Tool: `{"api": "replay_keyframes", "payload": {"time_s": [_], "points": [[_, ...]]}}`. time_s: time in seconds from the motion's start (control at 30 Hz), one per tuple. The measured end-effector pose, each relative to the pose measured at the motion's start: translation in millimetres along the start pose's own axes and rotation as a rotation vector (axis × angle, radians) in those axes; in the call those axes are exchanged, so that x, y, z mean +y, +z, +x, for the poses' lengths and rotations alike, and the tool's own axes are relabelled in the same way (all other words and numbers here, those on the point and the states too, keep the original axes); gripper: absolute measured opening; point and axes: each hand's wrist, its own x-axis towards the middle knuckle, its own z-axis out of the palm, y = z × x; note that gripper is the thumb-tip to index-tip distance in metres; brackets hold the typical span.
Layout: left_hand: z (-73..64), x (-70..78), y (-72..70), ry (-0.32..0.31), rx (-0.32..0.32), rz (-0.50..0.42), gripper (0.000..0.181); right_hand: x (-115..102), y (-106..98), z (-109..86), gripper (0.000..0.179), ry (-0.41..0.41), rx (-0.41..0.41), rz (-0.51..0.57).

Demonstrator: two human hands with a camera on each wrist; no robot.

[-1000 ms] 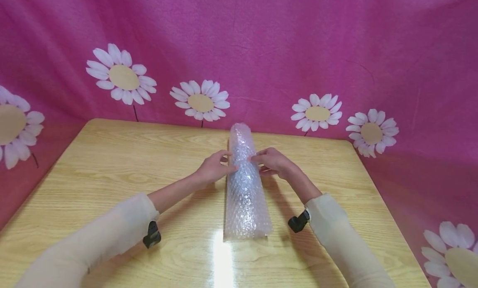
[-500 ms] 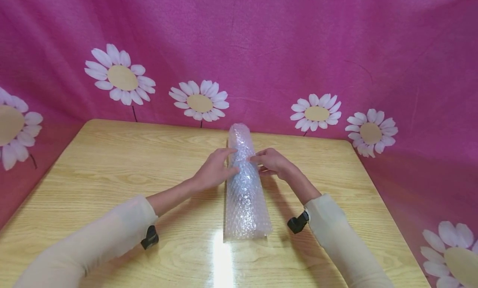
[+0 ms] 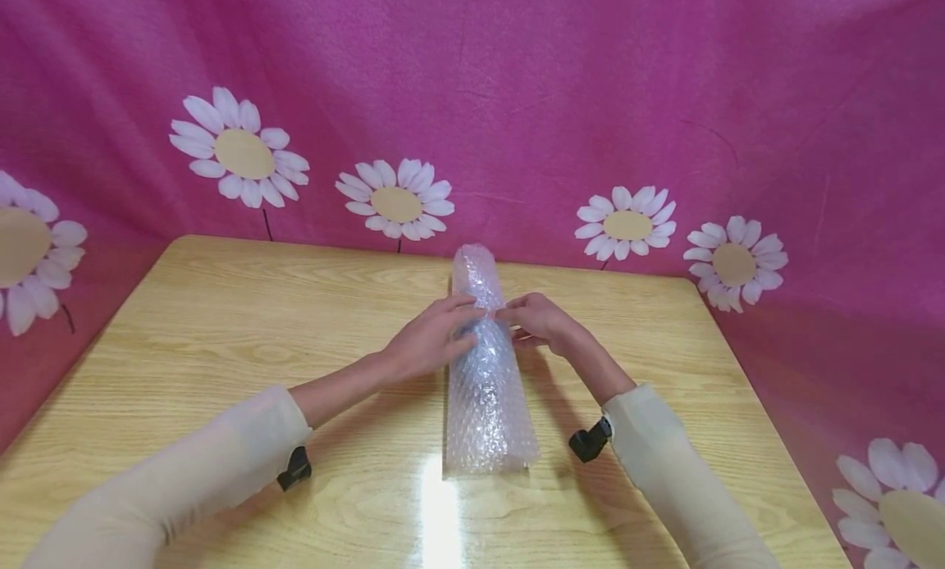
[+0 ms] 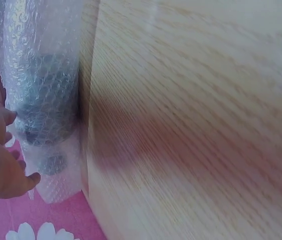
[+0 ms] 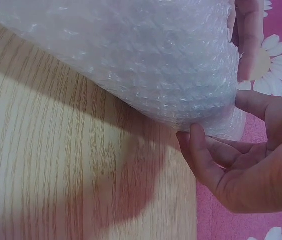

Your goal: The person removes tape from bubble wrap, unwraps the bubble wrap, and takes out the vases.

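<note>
A long bundle of clear bubble wrap (image 3: pixel 489 405) lies on the wooden table (image 3: pixel 295 307), pointing away from me. Through its layers a dark thing (image 4: pixel 45 100) shows, its kind blurred by the bubbles. My left hand (image 3: pixel 428 335) comes from the left, its fairly straight fingers laid across the top of the wrap near the far half. From the other side my right hand (image 3: pixel 542 319) holds the wrap's right flank; in the right wrist view its fingers (image 5: pixel 198 150) bend against the lower side. The fingertips of both hands nearly meet on top.
Behind the table hangs a pink cloth (image 3: pixel 517 102) printed with white daisies. The far end of the bundle reaches close to the table's back edge. A black wrist camera sits on each cuff, the left one (image 3: pixel 295 469) and the right one (image 3: pixel 589 439).
My left hand has moved from the bundle's left side to over its top, fingers reaching right toward the right hand. The right hand and the bundle have stayed in place.
</note>
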Motion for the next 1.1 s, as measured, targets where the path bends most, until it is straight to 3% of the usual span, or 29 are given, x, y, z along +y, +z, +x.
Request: {"api": "replay_keyframes", "payload": {"time_s": [0.37, 0.73, 1.0, 1.1], "points": [[0.4, -2.7, -0.2, 0.118, -0.064, 0.083, 0.041, 3, 0, 1.1, 0.045, -0.01, 0.001, 0.012], [1.9, -9.3, 1.2, 0.294, -0.044, 0.225, 0.037, 7, 4, -0.8, 0.048, -0.058, 0.026, -0.014], [1.4, -15.7, 2.7, 0.406, 0.013, 0.291, 0.036, 12, 7, -13.3, 0.058, -0.167, 0.073, -0.02], [2.1, -17.6, 3.7, 0.439, 0.032, 0.297, 0.036, 15, 9, -22.6, 0.058, -0.243, 0.129, -0.12]]}}
